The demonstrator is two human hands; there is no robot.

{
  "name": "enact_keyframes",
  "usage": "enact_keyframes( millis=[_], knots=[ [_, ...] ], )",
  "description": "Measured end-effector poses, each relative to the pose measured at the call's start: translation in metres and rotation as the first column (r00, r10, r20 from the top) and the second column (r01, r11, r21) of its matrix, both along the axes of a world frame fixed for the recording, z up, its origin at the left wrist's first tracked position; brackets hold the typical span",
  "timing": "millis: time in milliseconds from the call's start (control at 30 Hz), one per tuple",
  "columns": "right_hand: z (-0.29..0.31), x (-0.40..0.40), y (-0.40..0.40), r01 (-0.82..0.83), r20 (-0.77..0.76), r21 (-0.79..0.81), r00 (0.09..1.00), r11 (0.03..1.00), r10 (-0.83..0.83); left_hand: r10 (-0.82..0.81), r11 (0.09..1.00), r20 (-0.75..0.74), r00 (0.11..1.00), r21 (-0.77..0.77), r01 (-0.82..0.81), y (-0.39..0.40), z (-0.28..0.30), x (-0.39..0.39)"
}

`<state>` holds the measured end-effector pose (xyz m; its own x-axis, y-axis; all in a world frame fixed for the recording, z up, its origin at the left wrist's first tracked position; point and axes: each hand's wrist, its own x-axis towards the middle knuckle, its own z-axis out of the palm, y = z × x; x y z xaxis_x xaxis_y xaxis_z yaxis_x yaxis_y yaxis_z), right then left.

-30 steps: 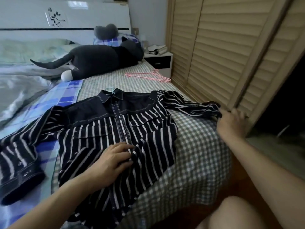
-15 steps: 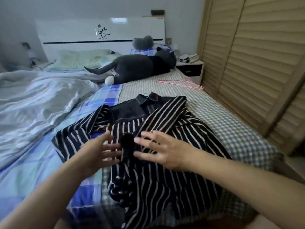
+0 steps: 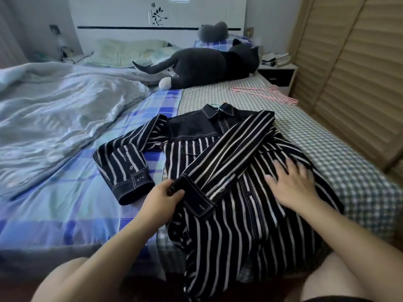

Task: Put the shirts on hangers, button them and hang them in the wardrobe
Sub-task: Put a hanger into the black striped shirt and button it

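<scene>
- We see the striped shirt (image 3: 239,171) lying front side up on the bed (image 3: 283,118), with its collar pointing toward the headboard (image 3: 157,18).
- The shirt lies partly on the small-checked sheet (image 3: 327,149) and partly on the blue plaid sheet (image 3: 65,203).
- A small light-green hook (image 3: 217,106) shows at the collar, so a hanger seems to be inside; the rest of it is hidden by the cloth.
- One sleeve (image 3: 229,155) is folded across the chest, and its dark cuff (image 3: 194,197) ends near the left edge of the shirt.
- Our left hand (image 3: 163,199) makes a closed grip on this cuff, with the thumb on top and the fingers curled under it.
- Our right hand (image 3: 292,186) rests flat on the front of the shirt with fingers spread; its grip is open and holds nothing.
- The other sleeve (image 3: 126,166) is bent and lies on the blue plaid sheet, beside the left hand.
- The pink hangers (image 3: 268,93) lie farther on the checked sheet, well apart from the shirt.
- The louvred wardrobe doors (image 3: 353,73) stand along the right side of the bed.
- A grey plush cat (image 3: 207,66) lies near the pillows, and a crumpled grey blanket (image 3: 54,105) covers the left part of the bed.
</scene>
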<state>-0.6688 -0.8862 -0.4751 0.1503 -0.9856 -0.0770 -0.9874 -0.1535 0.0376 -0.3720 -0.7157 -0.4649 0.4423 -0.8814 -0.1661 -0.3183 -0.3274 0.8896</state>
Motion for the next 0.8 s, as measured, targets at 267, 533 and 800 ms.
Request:
enact_keyframes(
  millis=[267,533,800],
  knots=[
    [0.022,0.006,-0.003,0.125,-0.06,0.062,0.991,0.99,-0.121,0.066,0.995,-0.317,0.946,0.093,-0.038,-0.005,-0.014,0.018],
    [0.013,0.097,0.057,-0.776,0.395,-0.23,0.477,0.588,0.785,0.051,0.987,-0.464,0.885,-0.11,-0.115,-0.008,0.019,0.027],
    [-0.009,0.175,0.006,-0.54,0.558,-0.255,0.595,0.802,0.578,0.33,0.894,-0.288,0.899,-0.211,-0.396,-0.079,0.015,0.052]
  ],
)
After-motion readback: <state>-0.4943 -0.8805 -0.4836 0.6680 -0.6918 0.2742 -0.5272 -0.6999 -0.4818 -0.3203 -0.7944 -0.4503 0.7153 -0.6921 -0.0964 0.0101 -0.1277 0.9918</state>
